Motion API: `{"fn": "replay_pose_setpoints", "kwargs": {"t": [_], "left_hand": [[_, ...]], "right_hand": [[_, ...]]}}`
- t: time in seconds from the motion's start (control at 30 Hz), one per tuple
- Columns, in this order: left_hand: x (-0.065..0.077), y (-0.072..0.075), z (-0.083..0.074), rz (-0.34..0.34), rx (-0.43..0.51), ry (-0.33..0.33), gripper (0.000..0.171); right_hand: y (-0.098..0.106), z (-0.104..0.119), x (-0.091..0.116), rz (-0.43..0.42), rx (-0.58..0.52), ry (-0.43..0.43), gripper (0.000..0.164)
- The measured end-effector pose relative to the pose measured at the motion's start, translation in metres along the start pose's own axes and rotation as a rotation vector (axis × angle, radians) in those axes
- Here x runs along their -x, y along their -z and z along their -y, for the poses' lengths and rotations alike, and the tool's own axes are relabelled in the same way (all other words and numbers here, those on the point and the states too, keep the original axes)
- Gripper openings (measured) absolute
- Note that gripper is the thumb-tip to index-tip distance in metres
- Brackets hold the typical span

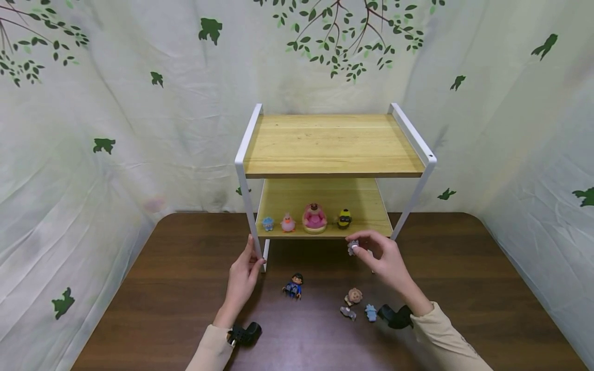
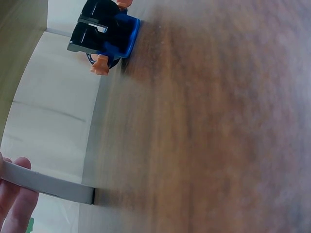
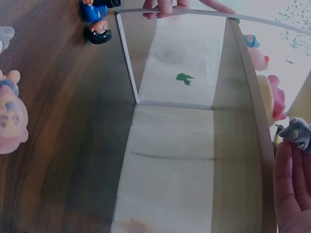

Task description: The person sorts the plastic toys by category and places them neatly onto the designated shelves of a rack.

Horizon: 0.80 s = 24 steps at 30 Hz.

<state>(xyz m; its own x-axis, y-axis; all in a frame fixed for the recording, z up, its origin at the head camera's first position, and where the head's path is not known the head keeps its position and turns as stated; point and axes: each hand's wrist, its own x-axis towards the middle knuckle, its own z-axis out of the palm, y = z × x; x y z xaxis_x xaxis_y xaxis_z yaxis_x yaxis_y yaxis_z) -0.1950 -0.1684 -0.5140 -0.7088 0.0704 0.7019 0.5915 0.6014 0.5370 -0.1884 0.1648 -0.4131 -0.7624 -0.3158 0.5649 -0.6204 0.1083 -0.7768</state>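
Nearest the camera is your beige right sleeve [image 1: 447,337]; beyond it, your right hand [image 1: 385,263] pinches the grey animal figurine [image 1: 351,246] by the front edge of the lower shelf [image 1: 325,190], near the bee figurine [image 1: 344,219]. A fingertip pinch probably suits so small a piece. Your left hand [image 1: 243,273] grips the white left upright [image 1: 248,201], likely to steady it. The figurine shows paler rounded bumps; its species is unclear.
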Motion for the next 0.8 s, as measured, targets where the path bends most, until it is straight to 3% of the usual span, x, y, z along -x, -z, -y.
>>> {"fn": "replay_pose_setpoints", "kwargs": {"t": [0.17,0.8], "left_hand": [[0.0,0.0,0.0,0.003,0.007,0.009,0.1],[0.0,-0.001,0.001,0.003,0.004,0.0,0.094]], "right_hand": [[0.001,0.005,-0.004,-0.06,-0.016,0.025,0.023],[0.003,0.01,-0.016,-0.216,0.04,-0.074,0.019]]}}
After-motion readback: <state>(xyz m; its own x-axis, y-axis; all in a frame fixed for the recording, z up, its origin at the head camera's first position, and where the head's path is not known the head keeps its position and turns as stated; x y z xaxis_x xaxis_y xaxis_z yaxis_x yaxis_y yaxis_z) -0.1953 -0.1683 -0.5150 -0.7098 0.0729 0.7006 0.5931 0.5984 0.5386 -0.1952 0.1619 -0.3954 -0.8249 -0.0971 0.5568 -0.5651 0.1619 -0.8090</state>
